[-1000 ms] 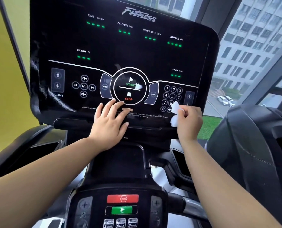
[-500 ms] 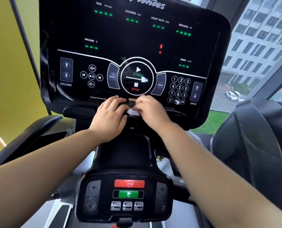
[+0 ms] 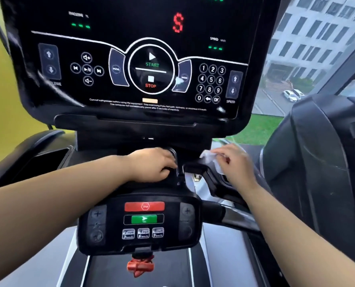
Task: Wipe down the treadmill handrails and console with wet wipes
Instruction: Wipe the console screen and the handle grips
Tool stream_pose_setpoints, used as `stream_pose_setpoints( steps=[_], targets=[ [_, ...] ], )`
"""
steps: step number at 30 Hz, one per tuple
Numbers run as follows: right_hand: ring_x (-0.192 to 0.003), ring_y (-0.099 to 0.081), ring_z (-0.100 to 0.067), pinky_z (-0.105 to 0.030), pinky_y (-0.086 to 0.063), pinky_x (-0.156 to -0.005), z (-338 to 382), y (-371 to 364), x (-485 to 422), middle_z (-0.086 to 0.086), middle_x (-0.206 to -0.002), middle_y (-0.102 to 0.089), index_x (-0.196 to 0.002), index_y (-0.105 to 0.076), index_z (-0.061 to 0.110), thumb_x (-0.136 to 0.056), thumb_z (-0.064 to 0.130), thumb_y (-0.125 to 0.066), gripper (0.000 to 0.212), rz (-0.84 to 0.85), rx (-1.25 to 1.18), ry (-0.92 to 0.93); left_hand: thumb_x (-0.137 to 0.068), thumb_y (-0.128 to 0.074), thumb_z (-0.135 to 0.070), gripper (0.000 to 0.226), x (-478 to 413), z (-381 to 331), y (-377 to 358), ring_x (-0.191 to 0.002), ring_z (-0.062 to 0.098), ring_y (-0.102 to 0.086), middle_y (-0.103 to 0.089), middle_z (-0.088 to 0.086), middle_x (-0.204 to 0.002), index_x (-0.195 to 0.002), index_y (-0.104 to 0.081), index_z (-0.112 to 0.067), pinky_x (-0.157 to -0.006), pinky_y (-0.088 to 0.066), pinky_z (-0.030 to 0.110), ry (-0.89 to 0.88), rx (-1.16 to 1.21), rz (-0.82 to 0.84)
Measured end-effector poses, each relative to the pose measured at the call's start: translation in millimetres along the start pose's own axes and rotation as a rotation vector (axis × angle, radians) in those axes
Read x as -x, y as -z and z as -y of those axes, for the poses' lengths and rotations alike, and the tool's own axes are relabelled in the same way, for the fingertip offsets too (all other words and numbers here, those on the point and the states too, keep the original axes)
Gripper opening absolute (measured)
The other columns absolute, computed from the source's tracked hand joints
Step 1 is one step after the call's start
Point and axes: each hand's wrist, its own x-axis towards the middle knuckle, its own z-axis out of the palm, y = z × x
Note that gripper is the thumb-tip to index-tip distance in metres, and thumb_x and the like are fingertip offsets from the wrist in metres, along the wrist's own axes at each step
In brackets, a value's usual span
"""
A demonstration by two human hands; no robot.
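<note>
My right hand pinches a crumpled white wet wipe between thumb and fingertips, fingers curled around it, just right of the treadmill's centre column. My left hand lies palm down, fingers loosely curled over a rounded metal grip on the column; I cannot tell how firmly it grips. The big black console stands farther away and above both hands, its wide face running left to right. A smaller control pad with red and green buttons sits nearer to me, below my hands. The wipe touches, or nearly touches, a dark moulded ledge under the console. A handrail runs off to the near right, its long axis slanting toward me, and my right hand is the nearer one to it, so I judge the wipe would go there next.
</note>
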Motion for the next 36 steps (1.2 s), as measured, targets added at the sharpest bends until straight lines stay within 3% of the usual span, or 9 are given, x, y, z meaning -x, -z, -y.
stream_pose_setpoints(
  steps=[3, 5, 7, 10, 12, 18, 26, 30, 36],
  targets=[
    [-0.093, -0.062, -0.019, -0.01, -0.035, -0.081, 1, -19, -8, -0.007, -0.096, -0.069, -0.096, -0.074, 0.007, -0.083, -0.001, -0.057, 0.024, 0.13, -0.018, -0.085, -0.102, -0.038, -0.03, 0.049, -12, -2, -6, -0.145, 0.017, -0.015, -0.014, 0.001, -0.16, -0.149, -0.03, -0.018, -0.116, -0.013, 0.023, 0.076, 0.023, 0.274],
    [-0.109, -0.06, -0.023, -0.017, -0.036, -0.091, 10, -29, -13, -0.007, -0.112, -0.068, -0.109, -0.071, 0.008, -0.09, 0.003, -0.054, 0.026, 0.256, -0.005, -0.065, -0.103, -0.034, -0.033, 0.051, -15, 0, -8, -0.147, 0.017, -0.008, -0.006, 0.0, -0.161, -0.151, -0.023, -0.018, -0.116, -0.007, 0.024, 0.104, 0.03, 0.355],
    [-0.134, -0.04, -0.016, -0.024, -0.02, -0.109, 19, -37, -11, 0.0, -0.142, -0.049, -0.133, -0.054, 0.012, -0.1, 0.017, -0.045, 0.035, 0.511, 0.056, 0.015, -0.104, -0.031, -0.035, 0.051, -16, 0, -9, -0.147, 0.017, -0.003, -0.002, -0.001, -0.161, -0.152, -0.02, -0.019, -0.115, -0.003, 0.023, 0.122, 0.048, 0.392],
    [-0.146, -0.002, -0.008, -0.015, 0.002, -0.108, 15, -37, -8, 0.007, -0.16, -0.006, -0.152, -0.016, 0.016, -0.104, 0.033, -0.029, 0.052, 0.803, 0.163, 0.114, -0.104, -0.03, -0.034, 0.051, -14, 1, -10, -0.147, 0.015, 0.0, -0.001, -0.003, -0.161, -0.152, -0.02, -0.021, -0.114, -0.002, 0.022, 0.144, 0.094, 0.394],
    [-0.147, 0.003, -0.01, -0.023, 0.001, -0.115, 10, -32, -7, 0.005, -0.16, 0.002, -0.153, -0.007, 0.016, -0.104, 0.034, -0.027, 0.055, 0.828, 0.193, 0.098, -0.104, -0.033, -0.033, 0.049, -9, 4, -9, -0.147, 0.014, -0.002, -0.003, -0.004, -0.161, -0.151, -0.024, -0.022, -0.113, -0.003, 0.02, 0.163, 0.113, 0.378],
    [-0.146, 0.01, -0.011, -0.022, -0.002, -0.114, 17, -36, 0, 0.006, -0.16, 0.007, -0.152, -0.007, 0.023, -0.104, 0.035, -0.025, 0.053, 0.869, 0.183, 0.217, -0.102, -0.039, -0.027, 0.046, 23, 27, -6, -0.144, 0.016, -0.014, -0.014, -0.003, -0.158, -0.147, -0.032, -0.029, -0.113, -0.014, 0.021, 0.267, 0.085, 0.338],
    [-0.146, 0.011, -0.011, -0.024, 0.0, -0.116, 34, -40, -8, 0.011, -0.159, 0.001, -0.151, -0.016, 0.025, -0.103, 0.037, -0.025, 0.051, 0.932, 0.158, 0.3, -0.1, -0.04, -0.031, 0.048, 29, 31, -8, -0.142, 0.018, -0.018, -0.014, -0.004, -0.156, -0.147, -0.03, -0.037, -0.115, -0.019, 0.029, 0.323, 0.088, 0.342],
    [-0.147, 0.007, -0.015, -0.033, -0.003, -0.119, 52, -55, -29, 0.01, -0.16, -0.003, -0.152, -0.016, 0.023, -0.101, 0.048, -0.02, 0.057, 0.967, 0.313, 0.357, -0.1, -0.04, -0.033, 0.049, 25, 28, -3, -0.141, 0.02, -0.018, -0.014, -0.003, -0.156, -0.148, -0.027, -0.036, -0.114, -0.019, 0.028, 0.337, 0.07, 0.354],
    [-0.147, 0.006, -0.015, -0.037, -0.011, -0.119, 56, -53, -30, 0.007, -0.16, -0.007, -0.15, -0.022, 0.021, -0.098, 0.053, -0.019, 0.061, 0.982, 0.338, 0.281, -0.1, -0.04, -0.035, 0.051, 25, 25, -4, -0.142, 0.021, -0.016, -0.012, -0.005, -0.157, -0.149, -0.025, -0.036, -0.115, -0.02, 0.03, 0.343, 0.07, 0.369]
  ],
)
